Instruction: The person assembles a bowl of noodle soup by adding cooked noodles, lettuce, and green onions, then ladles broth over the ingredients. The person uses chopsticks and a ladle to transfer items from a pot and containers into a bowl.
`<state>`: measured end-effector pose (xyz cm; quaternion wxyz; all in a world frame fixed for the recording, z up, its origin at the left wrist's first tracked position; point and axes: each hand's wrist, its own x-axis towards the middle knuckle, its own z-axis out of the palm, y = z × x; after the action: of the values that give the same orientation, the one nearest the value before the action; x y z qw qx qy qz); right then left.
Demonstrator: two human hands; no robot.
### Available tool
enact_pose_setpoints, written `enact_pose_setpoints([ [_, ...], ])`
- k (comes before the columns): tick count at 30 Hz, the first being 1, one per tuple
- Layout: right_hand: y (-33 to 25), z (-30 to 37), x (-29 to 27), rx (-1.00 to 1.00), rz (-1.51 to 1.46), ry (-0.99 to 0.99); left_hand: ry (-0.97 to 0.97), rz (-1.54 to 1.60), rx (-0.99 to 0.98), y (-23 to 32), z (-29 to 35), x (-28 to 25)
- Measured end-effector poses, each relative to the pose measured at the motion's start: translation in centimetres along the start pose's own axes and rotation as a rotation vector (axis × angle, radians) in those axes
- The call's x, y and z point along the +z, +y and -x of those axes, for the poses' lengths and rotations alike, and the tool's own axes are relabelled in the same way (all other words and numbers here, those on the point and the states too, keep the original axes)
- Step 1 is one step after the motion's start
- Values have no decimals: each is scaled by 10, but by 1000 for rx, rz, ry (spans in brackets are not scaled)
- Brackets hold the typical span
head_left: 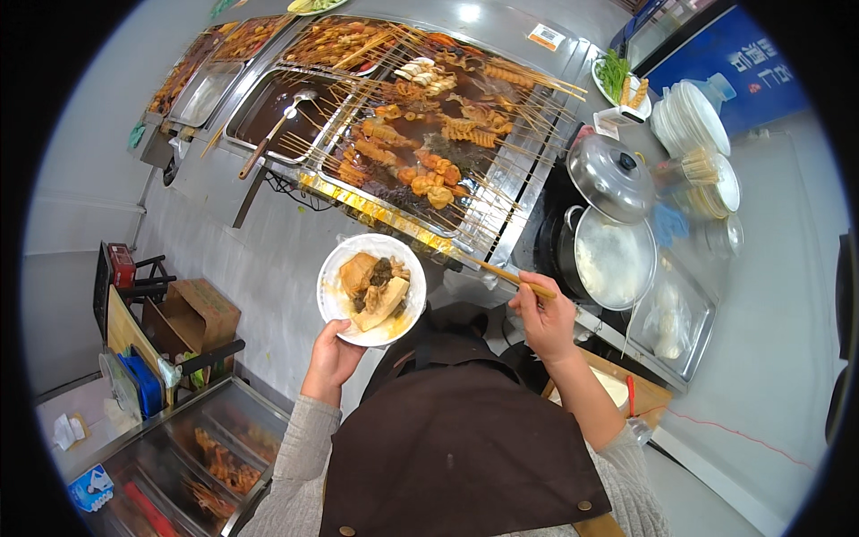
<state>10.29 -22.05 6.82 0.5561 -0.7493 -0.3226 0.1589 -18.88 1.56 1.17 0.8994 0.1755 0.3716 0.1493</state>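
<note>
Dark-brown cloth apron [456, 447] nearest; half-curled left hand [335, 358] grips round white bowl [331, 286], its eleven o'clock, level, presumably against spilling; closed right hand [548, 324] holds slim tan wooden stick [506, 272], one o'clock.

A dark brown apron [456, 447] is seen here, worn over a grey knitted top [291, 506], and two round brass-coloured studs [584, 506] are spotted at the apron's near corners, a tan strap [601, 526] glimpsed beside the right one. Left of the apron, a left sleeve [309, 438] is worn wrist-length; right of it, a right sleeve [631, 479] is bunched higher.
</note>
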Motion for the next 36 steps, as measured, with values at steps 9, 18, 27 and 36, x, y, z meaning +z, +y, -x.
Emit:
enact_pose_setpoints([
  [9,28,-25,33,55,70,110,4,4,-22,-9,6,-2],
  [18,44,-65,38,-95,333,-55,-83,-24,-75,-16,-4,4],
  [27,30,15,-139,178,-35,533,-236,-89,-178,-27,-37,33],
  [36,126,56,-180,347,-110,564,-278,-105,-277,-53,-71,81],
])
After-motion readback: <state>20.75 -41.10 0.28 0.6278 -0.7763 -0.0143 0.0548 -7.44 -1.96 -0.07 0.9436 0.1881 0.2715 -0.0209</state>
